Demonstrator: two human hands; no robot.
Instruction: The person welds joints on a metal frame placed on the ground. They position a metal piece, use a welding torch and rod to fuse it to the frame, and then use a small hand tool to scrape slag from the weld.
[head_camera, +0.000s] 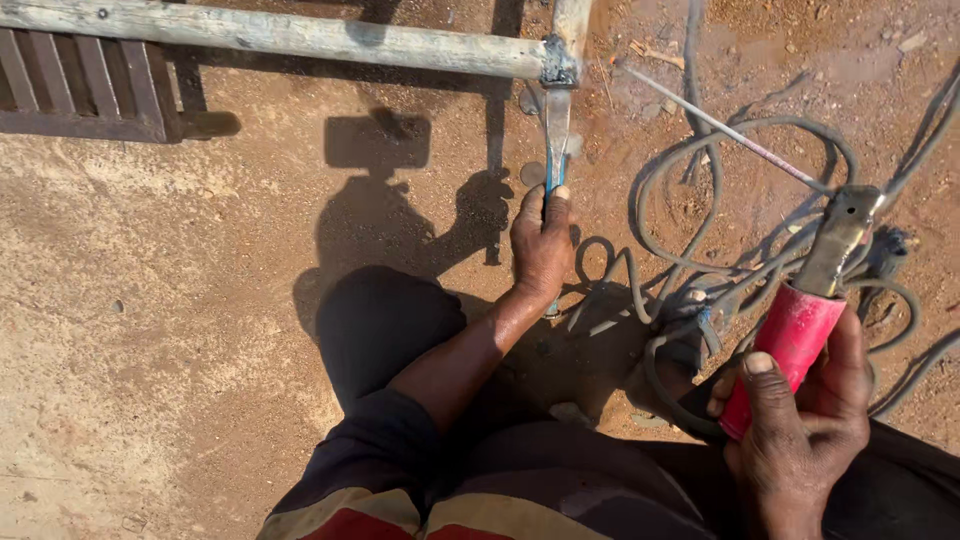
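Observation:
My left hand (541, 245) grips the blue handle of a chipping hammer (556, 135), whose metal head rests against a welded joint (560, 68) where two pale metal tubes meet. My right hand (800, 425) holds a red-handled electrode holder (795, 335). A thin welding rod (715, 125) is clamped in its metal jaw and points up and left, apart from the joint.
A long pale tube (270, 35) runs across the top, with a dark slatted metal frame (80, 90) below it at the left. Grey welding cables (720, 240) lie coiled on the reddish dirt ground at the right. My shadow falls on the sand.

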